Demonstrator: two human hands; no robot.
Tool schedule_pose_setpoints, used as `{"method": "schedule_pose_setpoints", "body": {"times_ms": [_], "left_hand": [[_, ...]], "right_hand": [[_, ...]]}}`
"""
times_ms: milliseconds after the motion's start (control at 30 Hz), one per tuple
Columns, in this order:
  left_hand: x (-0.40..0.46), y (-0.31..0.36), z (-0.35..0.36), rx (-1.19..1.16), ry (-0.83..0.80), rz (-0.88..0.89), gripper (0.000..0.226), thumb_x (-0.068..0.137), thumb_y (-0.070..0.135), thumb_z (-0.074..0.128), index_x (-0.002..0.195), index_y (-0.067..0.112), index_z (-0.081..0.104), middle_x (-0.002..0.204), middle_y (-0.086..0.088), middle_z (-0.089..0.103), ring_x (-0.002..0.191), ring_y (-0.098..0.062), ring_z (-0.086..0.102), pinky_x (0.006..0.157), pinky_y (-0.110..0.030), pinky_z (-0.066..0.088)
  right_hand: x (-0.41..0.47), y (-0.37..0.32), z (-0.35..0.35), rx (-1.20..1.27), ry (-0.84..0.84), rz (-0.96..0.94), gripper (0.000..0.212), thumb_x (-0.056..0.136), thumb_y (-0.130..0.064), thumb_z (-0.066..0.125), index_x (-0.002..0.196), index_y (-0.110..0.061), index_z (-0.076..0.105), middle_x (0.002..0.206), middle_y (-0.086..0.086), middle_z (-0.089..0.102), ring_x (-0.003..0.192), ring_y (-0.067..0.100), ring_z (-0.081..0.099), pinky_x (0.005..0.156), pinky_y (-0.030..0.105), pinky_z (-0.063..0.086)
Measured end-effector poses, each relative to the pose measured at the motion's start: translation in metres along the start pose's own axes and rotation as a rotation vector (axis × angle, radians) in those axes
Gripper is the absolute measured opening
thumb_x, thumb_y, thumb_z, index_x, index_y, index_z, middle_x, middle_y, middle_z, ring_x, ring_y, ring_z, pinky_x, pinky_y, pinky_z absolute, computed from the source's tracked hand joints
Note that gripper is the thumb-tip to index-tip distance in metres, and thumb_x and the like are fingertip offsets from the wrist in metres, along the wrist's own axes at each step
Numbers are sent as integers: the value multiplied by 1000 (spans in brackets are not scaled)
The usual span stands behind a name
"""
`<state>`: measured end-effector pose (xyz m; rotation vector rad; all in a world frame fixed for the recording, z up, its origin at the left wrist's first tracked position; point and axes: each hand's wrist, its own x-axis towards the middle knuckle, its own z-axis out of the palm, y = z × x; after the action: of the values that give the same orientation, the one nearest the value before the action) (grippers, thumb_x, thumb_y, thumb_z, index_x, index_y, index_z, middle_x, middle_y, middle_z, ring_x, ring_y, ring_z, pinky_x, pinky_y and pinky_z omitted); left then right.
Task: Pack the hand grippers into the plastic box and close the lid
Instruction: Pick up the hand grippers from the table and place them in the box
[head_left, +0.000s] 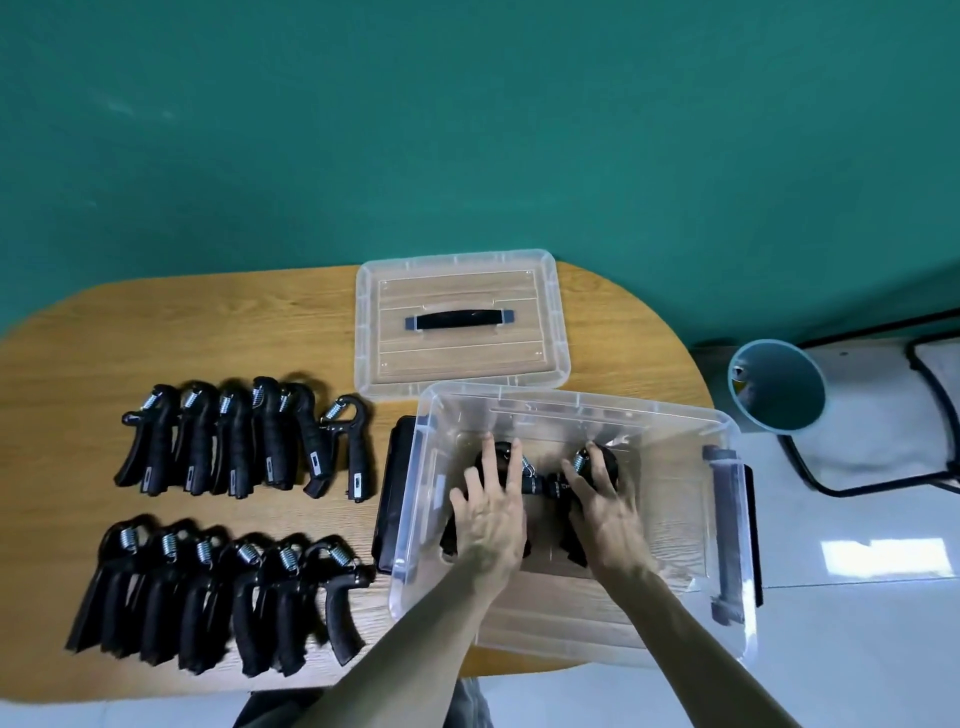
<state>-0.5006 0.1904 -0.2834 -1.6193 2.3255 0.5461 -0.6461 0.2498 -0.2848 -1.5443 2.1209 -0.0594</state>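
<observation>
Your left hand (491, 512) and right hand (605, 506) press spread fingers (514, 467) on hand grippers (545, 486) inside the plastic box (675, 519); remaining rows (244, 441) lie leftward, nearest your left hand.

wooden counter (208, 332) with rounded ends carries two rows of black hand grippers (244, 439) at left, the clear lid (460, 322) at back, the plastic box (571, 519) at right.
</observation>
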Motion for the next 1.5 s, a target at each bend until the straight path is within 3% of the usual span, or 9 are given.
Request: {"method": "schedule_pose_setpoints", "body": {"times_ms": [167, 267, 367, 433, 533, 633, 733, 1033, 1500], "left_hand": [[0, -2, -7, -20, -10, -16, 97, 93, 9, 56, 156, 29, -14, 167, -16, -5, 115, -31, 46, 87, -46, 45], [-6, -5, -21, -28, 12, 17, 78, 102, 35, 38, 156, 28, -17, 166, -17, -10, 124, -31, 43, 94, -45, 44], [-17, -11, -40, -14, 139, 93, 68, 97, 44, 16, 160, 22, 1, 166, -17, 7, 130, -32, 44, 100, -46, 42], [-24, -21, -58, -7, 212, 172, 67, 98, 43, 21, 159, 17, 14, 165, -18, 16, 135, -33, 42, 106, -49, 39], [-38, -29, -86, -50, 265, 257, 64, 99, 40, 27, 158, 15, 21, 165, -15, 18, 132, -30, 43, 108, -46, 39], [-51, -31, -118, -66, 285, 263, 60, 100, 39, 22, 156, 17, 26, 163, -11, 26, 137, -29, 40, 113, -49, 35], [-57, -49, -152, -93, 314, 195, 58, 103, 42, 19, 154, 17, 29, 161, -11, 30, 137, -29, 40, 109, -50, 36], [-81, -205, -199, -131, 330, 48, 55, 104, 41, 21, 154, 17, 26, 157, -9, 37, 128, -27, 49, 102, -45, 44], [-133, -433, -156, -154, 124, -154, 58, 106, 45, 11, 158, 25, -5, 165, -5, 13, 138, -22, 33, 112, -43, 32]], "right_hand": [[1, -6, -2, -156, -26, 52, 97, 63, 3, 83, 148, -20, 42, 158, 17, 25, 140, 51, 27, 96, 60, 51], [-3, -16, -16, -259, -9, 49, 95, 59, -7, 87, 145, -18, 49, 148, 21, 48, 138, 49, 37, 96, 60, 49], [-10, -32, -32, -282, 81, 50, 91, 66, -16, 88, 147, -18, 45, 140, 20, 56, 132, 44, 47, 93, 54, 50], [-16, -47, -48, -302, 114, 59, 83, 80, -26, 77, 152, -20, 37, 141, 17, 54, 131, 40, 47, 93, 52, 49], [-22, -73, -77, -315, 162, 87, 58, 98, -36, 29, 154, -21, 31, 128, 17, 54, 116, 37, 52, 89, 51, 49], [-26, -105, -104, -273, 238, 61, 54, 95, -35, 33, 147, -21, 41, 121, 20, 57, 99, 39, 56, 78, 51, 50], [-29, -136, -127, -271, 312, -6, 50, 98, -36, 33, 146, -25, 39, 137, 18, 53, 103, 39, 57, 76, 50, 50], [-28, -276, -113, -335, 292, -107, 60, 102, -52, 20, 159, -32, 13, 158, 16, 31, 121, 40, 50, 87, 52, 51], [-5, -475, 10, -355, 102, -179, 57, 104, -53, 23, 157, -35, 14, 159, 13, 27, 131, 41, 45, 90, 54, 53]]}}
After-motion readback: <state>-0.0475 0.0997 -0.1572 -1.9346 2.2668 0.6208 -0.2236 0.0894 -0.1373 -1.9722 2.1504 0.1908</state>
